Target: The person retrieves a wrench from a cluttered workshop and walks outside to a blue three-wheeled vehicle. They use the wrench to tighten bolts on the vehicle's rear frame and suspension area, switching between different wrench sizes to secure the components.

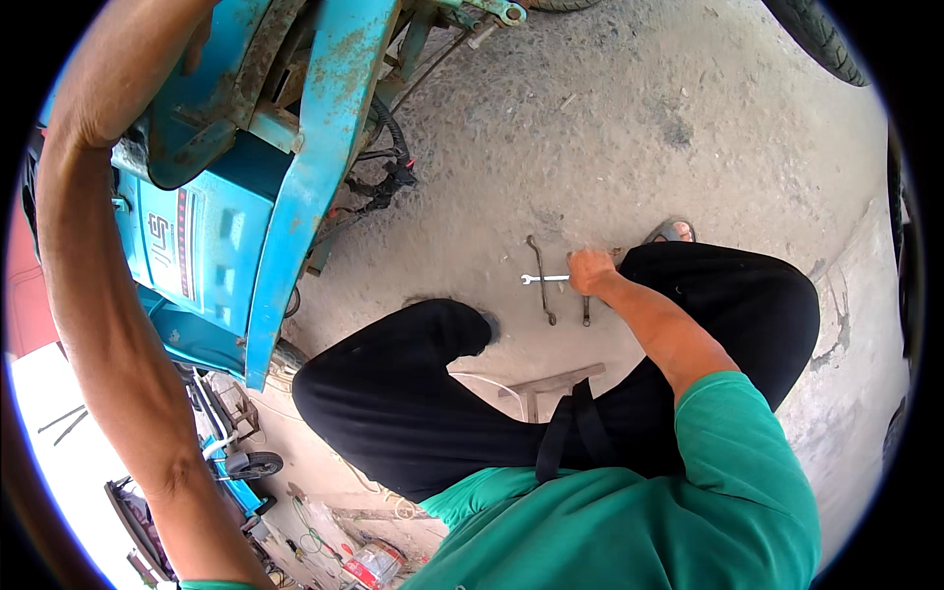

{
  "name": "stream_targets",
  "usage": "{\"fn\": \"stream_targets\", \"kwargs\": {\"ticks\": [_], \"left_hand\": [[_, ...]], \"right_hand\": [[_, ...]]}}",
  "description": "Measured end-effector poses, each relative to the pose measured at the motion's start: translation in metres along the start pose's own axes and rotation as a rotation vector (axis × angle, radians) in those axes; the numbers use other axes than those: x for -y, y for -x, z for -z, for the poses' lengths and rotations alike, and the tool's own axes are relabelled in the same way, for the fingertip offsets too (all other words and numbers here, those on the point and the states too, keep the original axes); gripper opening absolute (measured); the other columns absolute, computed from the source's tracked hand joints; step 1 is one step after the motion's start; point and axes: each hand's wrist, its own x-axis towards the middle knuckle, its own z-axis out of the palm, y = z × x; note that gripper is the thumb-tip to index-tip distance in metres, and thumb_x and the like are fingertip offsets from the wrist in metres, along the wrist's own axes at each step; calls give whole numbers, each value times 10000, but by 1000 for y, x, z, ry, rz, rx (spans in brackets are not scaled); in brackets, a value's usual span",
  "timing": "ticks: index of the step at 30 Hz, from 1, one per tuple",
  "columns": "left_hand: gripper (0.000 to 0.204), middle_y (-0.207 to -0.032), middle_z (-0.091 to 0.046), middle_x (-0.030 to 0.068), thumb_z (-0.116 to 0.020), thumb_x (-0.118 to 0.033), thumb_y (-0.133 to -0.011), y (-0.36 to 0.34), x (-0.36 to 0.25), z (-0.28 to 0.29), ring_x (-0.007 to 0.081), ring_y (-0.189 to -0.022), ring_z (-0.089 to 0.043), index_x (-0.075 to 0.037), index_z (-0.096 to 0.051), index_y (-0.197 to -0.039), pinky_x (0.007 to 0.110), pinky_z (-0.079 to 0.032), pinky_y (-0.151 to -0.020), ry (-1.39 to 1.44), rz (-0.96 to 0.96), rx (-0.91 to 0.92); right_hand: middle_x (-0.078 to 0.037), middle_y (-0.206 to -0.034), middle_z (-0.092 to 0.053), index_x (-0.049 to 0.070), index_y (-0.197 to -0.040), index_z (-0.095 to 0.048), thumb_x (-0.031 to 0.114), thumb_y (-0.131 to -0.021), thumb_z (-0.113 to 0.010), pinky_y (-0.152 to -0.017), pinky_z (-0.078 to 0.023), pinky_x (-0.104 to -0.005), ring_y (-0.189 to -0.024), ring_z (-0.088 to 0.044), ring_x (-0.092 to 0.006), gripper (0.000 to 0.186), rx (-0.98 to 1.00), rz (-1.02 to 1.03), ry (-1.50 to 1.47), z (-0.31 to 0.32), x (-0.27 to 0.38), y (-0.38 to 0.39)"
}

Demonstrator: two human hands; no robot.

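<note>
My right hand (590,271) is low over the ground between my knees, its fingers closed at one end of a silver open-end wrench (544,279). The wrench's jaw points left and crosses a long, dark, bent wrench (540,285). A short dark tool (587,312) sticks out below the same hand, its other end hidden. My left arm is raised along the left side, and my left hand (143,59) is at the blue vehicle frame (329,108), cut off by the top edge. Its fingers are mostly hidden.
The blue vehicle body (202,241) fills the upper left, with rusty metal and dark cables (393,177) beside it. A tyre (816,39) is at the top right. Below me is a small wooden stool (560,381). A wheel (258,465) and scattered items are at the lower left.
</note>
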Motion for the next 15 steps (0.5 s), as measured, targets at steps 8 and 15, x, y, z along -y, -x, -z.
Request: {"fn": "stream_targets", "kwargs": {"ticks": [8, 15], "left_hand": [[726, -820, -658, 110, -633, -652, -782, -4, 33, 20, 136, -592, -593, -41, -656, -1173, 318, -534, -639, 71, 119, -63], [748, -930, -677, 188, -678, -636, -747, -16, 14, 34, 295, -812, -672, 26, -653, -1095, 436, -538, -772, 30, 105, 3]], "right_hand": [[-128, -1111, -636, 95, -1128, -621, 175, -877, -576, -839, -531, -383, -1032, -643, -272, 267, -208, 110, 212, -69, -18, -34], [-91, -1119, -606, 129, -1152, -639, 203, -907, -542, -815, -509, -373, -1087, -592, -262, 274, -246, 94, 220, -108, -17, -54]]}}
